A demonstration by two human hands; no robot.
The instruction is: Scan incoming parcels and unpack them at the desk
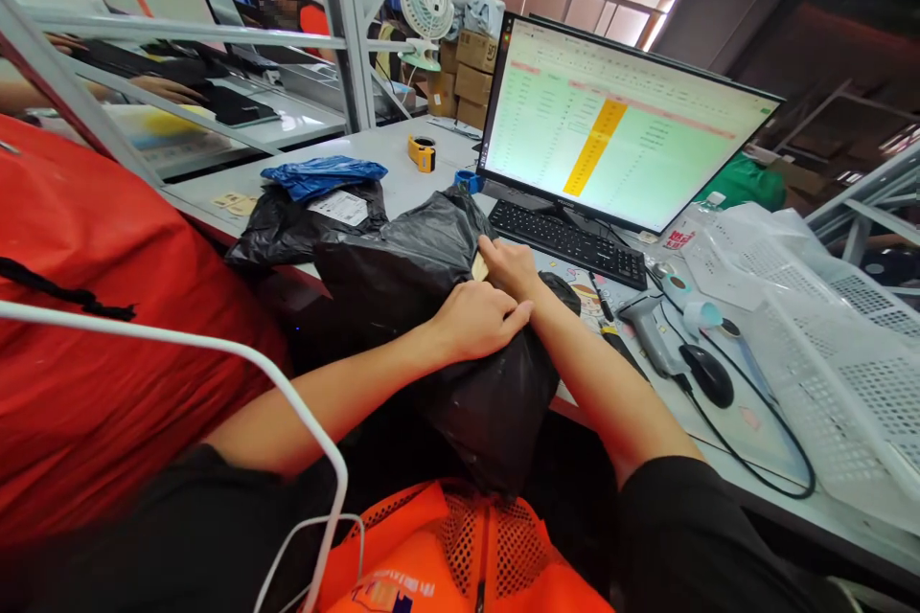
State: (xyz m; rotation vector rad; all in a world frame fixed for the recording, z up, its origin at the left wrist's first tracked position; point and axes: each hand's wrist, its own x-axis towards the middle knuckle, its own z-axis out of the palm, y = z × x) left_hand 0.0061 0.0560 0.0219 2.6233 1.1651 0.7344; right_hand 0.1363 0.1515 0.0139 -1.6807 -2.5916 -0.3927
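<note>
A large black plastic bag (402,259) lies across the desk's front edge and hangs down before my body. My left hand (478,318) is closed on the middle of the bag, its fingers bent out of sight. Just beyond it, my right hand (509,266) grips the bag's far side with curled fingers. Between the two hands shows a small beige piece (480,265), too little of it visible to name. Left of the bag, a smaller black parcel (280,230) carries a white label (340,207), with a blue plastic bag (323,176) on top.
Behind my hands stand a monitor (618,134) and keyboard (567,239). On the right are a barcode scanner (653,333), a mouse (707,375) and white perforated baskets (855,383). A tape measure (422,153) lies farther back. Red fabric (122,326) and a white bar (237,342) fill the left.
</note>
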